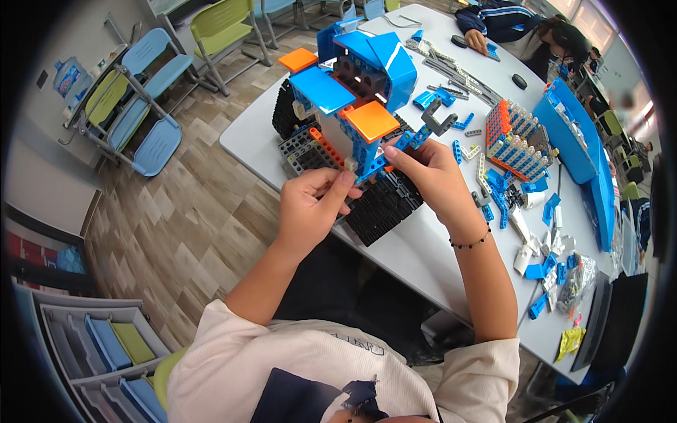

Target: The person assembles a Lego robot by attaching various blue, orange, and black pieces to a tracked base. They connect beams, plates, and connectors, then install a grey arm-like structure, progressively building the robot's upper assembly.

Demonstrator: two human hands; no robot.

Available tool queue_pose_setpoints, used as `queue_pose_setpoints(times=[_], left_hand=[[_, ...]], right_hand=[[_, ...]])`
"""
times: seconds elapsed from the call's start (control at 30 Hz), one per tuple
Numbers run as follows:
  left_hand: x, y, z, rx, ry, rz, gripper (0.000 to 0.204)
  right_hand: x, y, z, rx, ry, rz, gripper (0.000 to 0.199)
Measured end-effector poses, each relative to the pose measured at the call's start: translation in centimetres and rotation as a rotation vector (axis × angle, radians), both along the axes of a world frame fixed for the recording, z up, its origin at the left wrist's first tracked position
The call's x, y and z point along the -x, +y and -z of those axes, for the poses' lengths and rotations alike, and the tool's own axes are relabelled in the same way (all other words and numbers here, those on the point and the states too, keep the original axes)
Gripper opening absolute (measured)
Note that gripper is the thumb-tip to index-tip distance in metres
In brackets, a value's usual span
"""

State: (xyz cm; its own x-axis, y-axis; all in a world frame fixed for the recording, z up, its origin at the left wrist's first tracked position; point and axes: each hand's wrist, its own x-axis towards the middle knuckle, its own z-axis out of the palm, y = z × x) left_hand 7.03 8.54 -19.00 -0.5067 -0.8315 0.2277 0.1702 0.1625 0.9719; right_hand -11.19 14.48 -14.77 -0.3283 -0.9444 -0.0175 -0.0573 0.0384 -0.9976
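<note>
A building-brick vehicle point(386, 67) with blue and orange panels and black crawler tracks point(384, 210) stands at the table's near edge. My right hand point(436, 182) is closed around a blue beam point(374, 169) low on its right side, thumb pressed on top. Beside that beam, my left hand point(309, 206) is closed in a pinch at the vehicle's front, close to a small whitish piece point(350, 163); what its fingertips hold is hidden. A dark grey claw-shaped part point(441, 120) sticks out on a blue arm just above my right hand.
Loose blue and white parts point(527, 261) lie on the white table point(416, 236) to the right, near an orange and white brick assembly point(518, 144) and a blue tray point(570, 127). Across the table a co-worker's hand point(477, 41) rests. Folding chairs point(159, 144) stand at left.
</note>
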Motion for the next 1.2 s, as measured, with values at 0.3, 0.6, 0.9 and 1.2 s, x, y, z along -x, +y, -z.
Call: queue_pose_setpoints(times=[0.3, 0.6, 0.9, 1.2], left_hand=[[0.8, 0.7, 0.3, 0.231, -0.035, -0.232, 0.022], [0.4, 0.7, -0.1, 0.466, -0.188, -0.295, 0.025], [1.4, 0.6, 0.1, 0.477, -0.088, -0.306, 0.027], [1.7, 1.2, 0.2, 0.316, -0.009, -0.237, 0.030]], right_hand=[[0.2, -0.8, -1.0, -0.111, 0.045, -0.025, 0.026], [0.3, -1.5, 0.0, -0.029, 0.182, -0.081, 0.023], [1.1, -1.2, -0.4, -0.076, 0.137, -0.224, 0.020], [1.6, -1.1, -0.3, -0.083, 0.098, -0.266, 0.020]])
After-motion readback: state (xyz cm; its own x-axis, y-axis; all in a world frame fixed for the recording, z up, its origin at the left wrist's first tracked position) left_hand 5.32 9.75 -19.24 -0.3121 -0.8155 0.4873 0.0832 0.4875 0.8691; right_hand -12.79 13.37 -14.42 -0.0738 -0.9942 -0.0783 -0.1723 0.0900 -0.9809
